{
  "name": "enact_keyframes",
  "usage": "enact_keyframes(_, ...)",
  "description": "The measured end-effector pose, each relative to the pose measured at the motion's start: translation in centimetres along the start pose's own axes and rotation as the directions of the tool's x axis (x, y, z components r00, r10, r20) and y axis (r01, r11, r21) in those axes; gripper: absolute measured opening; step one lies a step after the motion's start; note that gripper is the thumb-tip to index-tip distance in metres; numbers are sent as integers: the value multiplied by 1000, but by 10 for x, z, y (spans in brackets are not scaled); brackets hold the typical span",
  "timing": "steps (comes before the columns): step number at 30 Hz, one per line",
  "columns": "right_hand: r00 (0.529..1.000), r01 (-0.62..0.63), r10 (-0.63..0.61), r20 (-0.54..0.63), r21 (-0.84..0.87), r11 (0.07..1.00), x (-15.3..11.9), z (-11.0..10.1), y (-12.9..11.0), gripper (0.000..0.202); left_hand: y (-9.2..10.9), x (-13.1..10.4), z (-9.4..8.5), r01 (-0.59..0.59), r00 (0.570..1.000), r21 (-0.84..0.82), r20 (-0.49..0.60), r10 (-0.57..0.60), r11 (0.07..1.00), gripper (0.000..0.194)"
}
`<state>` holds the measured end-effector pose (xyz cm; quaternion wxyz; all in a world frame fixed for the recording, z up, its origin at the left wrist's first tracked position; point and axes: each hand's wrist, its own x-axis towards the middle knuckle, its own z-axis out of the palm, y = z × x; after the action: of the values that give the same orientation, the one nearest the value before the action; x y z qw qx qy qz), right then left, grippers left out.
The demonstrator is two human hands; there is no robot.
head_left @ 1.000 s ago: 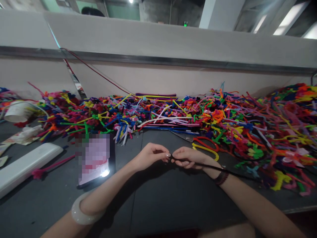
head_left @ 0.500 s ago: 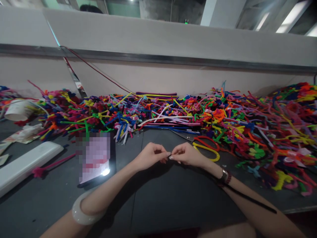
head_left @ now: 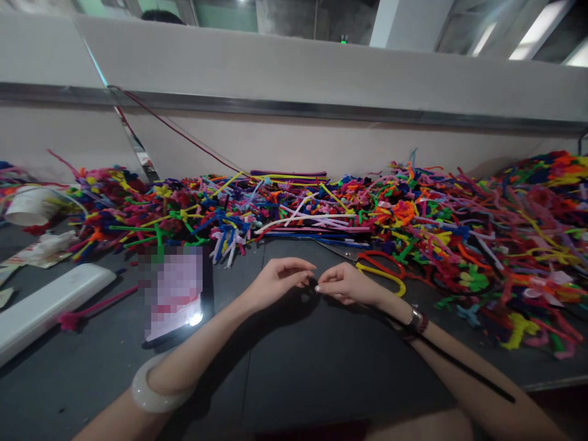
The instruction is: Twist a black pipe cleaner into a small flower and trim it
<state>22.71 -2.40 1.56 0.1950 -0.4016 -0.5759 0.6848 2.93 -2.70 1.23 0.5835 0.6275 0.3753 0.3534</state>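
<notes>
A black pipe cleaner (head_left: 473, 372) runs back from my right hand (head_left: 351, 285) along the right forearm, with its tail past the wrist. The thumb and fingers of that hand pinch its front end. Just to the left, my left hand (head_left: 278, 283) has its fingers parted, close to the dark tip between the hands. Whether the left fingers touch that tip is hard to see. Behind the right hand lie scissors (head_left: 383, 278) with one red and one yellow handle loop.
Piles of coloured pipe cleaners (head_left: 303, 217) line the back of the dark table (head_left: 294, 380). On the left are a lit tablet (head_left: 177, 300), a long white case (head_left: 55, 306), a magenta pipe-cleaner piece (head_left: 98, 306) and a white paper cup (head_left: 28, 206). A pale partition (head_left: 298, 79) stands behind.
My left fingers have come apart and drawn slightly away from the right fingertips, which they met before. The right hand keeps its pinch on the black pipe cleaner.
</notes>
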Motion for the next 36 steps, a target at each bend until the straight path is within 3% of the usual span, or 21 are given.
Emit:
enact_keyframes(5,994,-49,34,105,142,989,-1,-3,1,21,9,-7,5,-113,989,188,116,92,976,25)
enact_keyframes(9,986,-100,75,146,171,980,0,-6,3,19,12,-8,6,-269,963,440,148,226,857,23)
enact_keyframes(14,977,-120,92,193,138,983,0,-9,3,16,8,-8,6,-381,925,590,241,295,712,25)
enact_keyframes(19,983,-93,88,162,25,995,-2,-11,-1,18,6,-9,8,-402,915,680,285,285,613,26)
enact_keyframes(24,997,70,-61,42,-259,963,-1,-9,2,28,8,-9,8,-433,901,745,339,271,507,24)
enact_keyframes(27,978,190,-209,-6,-392,900,1,-4,6,25,7,-9,9,-402,916,741,316,248,538,23)
enact_keyframes(31,950,263,-311,-35,-449,854,3,0,10,19,2,-7,10,-245,968,670,210,138,701,23)
enact_keyframes(34,987,147,-159,-14,-307,940,3,-3,9,22,2,-5,8,-114,985,554,170,22,825,29)
enact_keyframes(36,999,38,-34,36,-142,989,3,-7,7,23,4,-5,7,-112,989,495,138,49,862,29)
